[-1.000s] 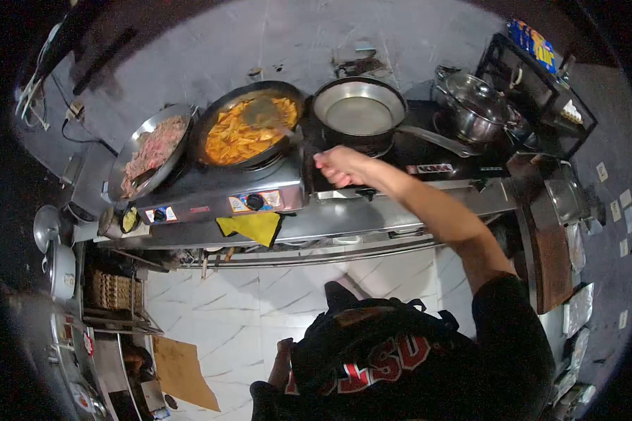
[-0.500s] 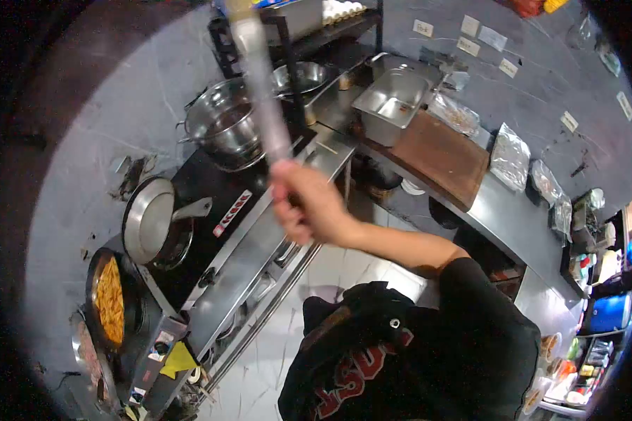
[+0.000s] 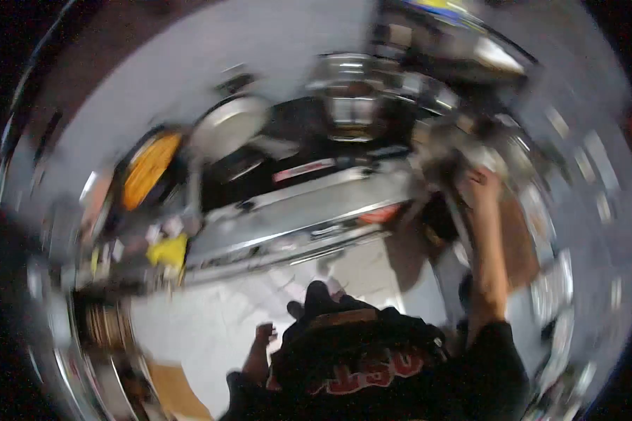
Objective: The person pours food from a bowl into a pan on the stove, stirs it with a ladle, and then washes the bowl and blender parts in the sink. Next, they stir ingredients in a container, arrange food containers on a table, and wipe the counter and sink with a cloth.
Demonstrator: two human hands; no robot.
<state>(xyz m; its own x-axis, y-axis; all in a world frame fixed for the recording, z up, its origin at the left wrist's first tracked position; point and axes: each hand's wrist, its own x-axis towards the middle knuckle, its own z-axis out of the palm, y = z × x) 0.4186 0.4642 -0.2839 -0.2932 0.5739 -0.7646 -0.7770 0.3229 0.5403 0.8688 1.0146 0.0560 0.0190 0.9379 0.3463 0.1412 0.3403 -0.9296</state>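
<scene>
My right hand (image 3: pixel 483 184) reaches out over the corner of the counter, at a blurred deep steel pan (image 3: pixel 495 158). Its fingers are smeared by motion, and whether they hold anything does not show. Below and to the right of the hand lies a brown cutting board (image 3: pixel 519 242), partly behind my forearm. My left hand (image 3: pixel 265 334) hangs low beside my body above the white floor, touching nothing that I can see. It is small and blurred, so its fingers are hard to make out.
Along the wall runs a black stove (image 3: pixel 295 116) with a large steel pot (image 3: pixel 351 95), a pale frying pan (image 3: pixel 232 126) and a dark pan of orange food (image 3: pixel 151 168). A yellow cloth (image 3: pixel 167 251) hangs at its left end. Foil-wrapped packets (image 3: pixel 555 288) line the right counter.
My view has swung left. My right hand, raised before with a long pale-handled thing in it, has come down to the counter corner; that thing is no longer distinguishable. My left hand has come into view.
</scene>
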